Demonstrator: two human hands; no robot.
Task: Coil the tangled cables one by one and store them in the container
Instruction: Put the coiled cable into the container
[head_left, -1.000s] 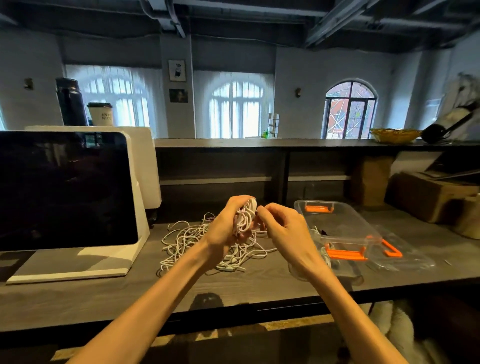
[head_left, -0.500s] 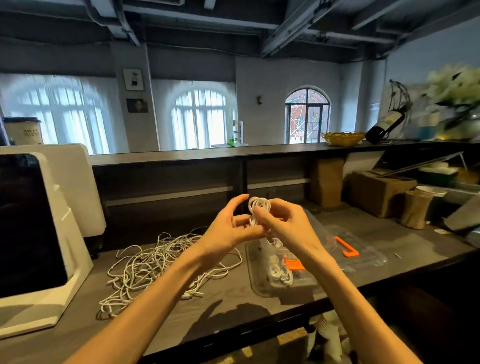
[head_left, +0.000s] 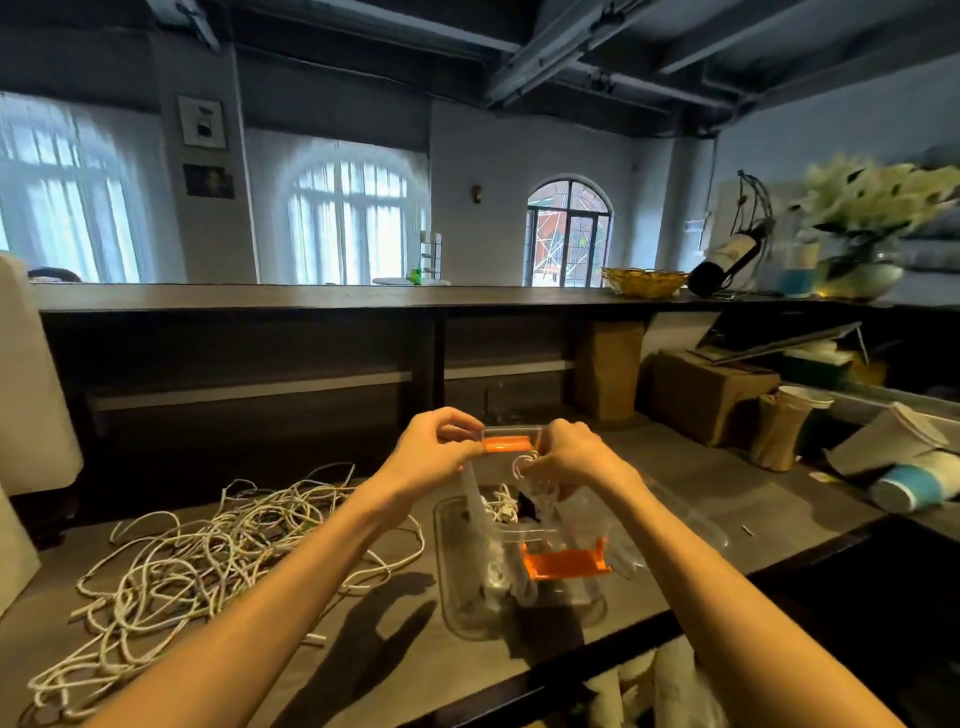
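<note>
Above the clear plastic container (head_left: 448, 571) with orange latches (head_left: 566, 564), both my hands hold a small coiled white cable (head_left: 522, 464). My right hand (head_left: 571, 460) grips the coil from the right with curled fingers. From the left, my left hand (head_left: 434, 452) pinches at it with thumb and fingertips. Motion blur hides part of the coil. Another coiled white cable (head_left: 501, 506) lies inside the container. A tangled pile of white cables (head_left: 208, 561) is spread over the dark table to the left.
The container's clear lid (head_left: 680, 519) lies just right of it. Cardboard boxes (head_left: 711, 395), a wrapped cup (head_left: 779, 431) and tipped paper cups (head_left: 909, 483) crowd the right side. A white screen stand (head_left: 31, 415) is at the far left. The table's front edge runs below the container.
My view has swung right. Both hands carried the coiled cable from above the tangled pile to over the open container and lowered it.
</note>
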